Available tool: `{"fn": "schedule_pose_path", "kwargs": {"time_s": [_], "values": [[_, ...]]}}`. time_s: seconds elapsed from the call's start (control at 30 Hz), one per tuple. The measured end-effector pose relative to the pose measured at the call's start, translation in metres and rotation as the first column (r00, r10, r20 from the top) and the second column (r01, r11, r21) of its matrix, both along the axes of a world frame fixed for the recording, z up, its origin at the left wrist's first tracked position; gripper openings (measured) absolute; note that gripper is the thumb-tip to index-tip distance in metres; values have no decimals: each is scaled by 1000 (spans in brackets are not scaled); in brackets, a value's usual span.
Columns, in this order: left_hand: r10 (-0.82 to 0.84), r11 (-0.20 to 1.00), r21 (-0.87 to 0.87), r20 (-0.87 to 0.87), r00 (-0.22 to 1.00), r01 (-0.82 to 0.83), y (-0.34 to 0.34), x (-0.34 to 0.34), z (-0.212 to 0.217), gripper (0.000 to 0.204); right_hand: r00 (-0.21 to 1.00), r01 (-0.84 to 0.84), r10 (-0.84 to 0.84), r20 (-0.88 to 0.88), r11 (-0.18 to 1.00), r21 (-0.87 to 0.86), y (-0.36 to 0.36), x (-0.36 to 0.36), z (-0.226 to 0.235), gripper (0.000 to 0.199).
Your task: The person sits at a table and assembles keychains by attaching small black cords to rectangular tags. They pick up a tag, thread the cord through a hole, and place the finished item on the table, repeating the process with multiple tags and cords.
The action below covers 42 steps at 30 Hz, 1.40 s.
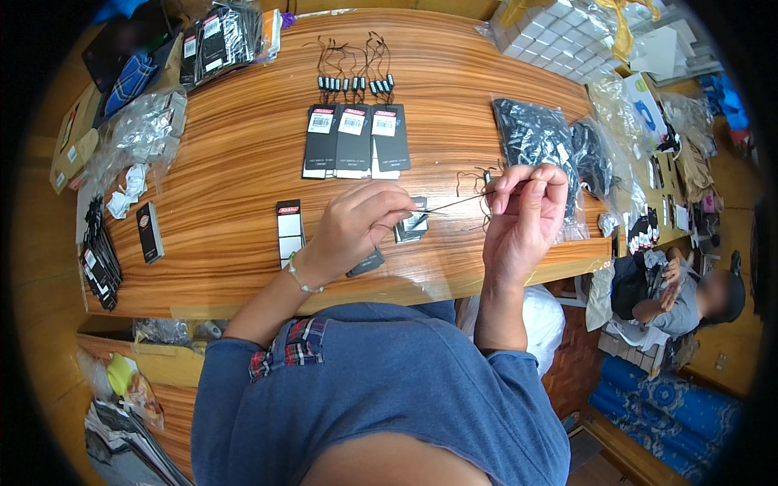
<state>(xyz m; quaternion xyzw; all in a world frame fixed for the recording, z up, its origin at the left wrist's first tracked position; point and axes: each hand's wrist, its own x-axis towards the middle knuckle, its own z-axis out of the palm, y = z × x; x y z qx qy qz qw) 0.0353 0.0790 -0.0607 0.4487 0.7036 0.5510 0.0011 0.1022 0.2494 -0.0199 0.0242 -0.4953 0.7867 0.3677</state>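
A thin dark hang-tag string point(455, 201) is stretched across the front of the table between my two hands. My left hand point(355, 220) pinches its left part, fingertips just above a small stack of tags point(413, 229). The string's other end is in the closed fingers of my right hand point(527, 212), raised palm up. Loose dark strings point(468, 180) lie beside the right hand, partly hidden by it. A black and white label strip point(289, 229) lies left of my left hand. Near the wrist, a dark tag point(367, 263) is partly covered.
Farther back are three stacks of black hang tags point(353, 146) with strings point(348, 61). A plastic bag of dark items point(531, 138) lies right, white boxes point(559, 36) behind. Tag bundles point(99, 263) line the left edge. Another person point(677, 296) sits at far right.
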Motion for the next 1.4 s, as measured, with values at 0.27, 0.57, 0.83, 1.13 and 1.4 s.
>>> {"fn": "schedule_pose_path", "kwargs": {"time_s": [0.27,0.57,0.83,1.13,1.4], "values": [[228,953,-243,183,956,-180,-62,-16,-8,45,969,-219,217,115,976,4,-16,11,17,21],[328,783,-597,160,931,-174,-124,-32,-31,63,981,-193,188,49,973,123,-10,20,26,28],[347,835,-485,95,933,-261,-120,-18,-17,43,982,-190,186,38,965,179,-8,24,32,26],[166,977,30,514,842,-211,-48,2,41,16,878,-341,173,446,881,329,-52,23,26,17],[161,984,60,139,977,-171,-23,10,49,13,905,-221,0,425,854,470,-53,16,23,16]]}}
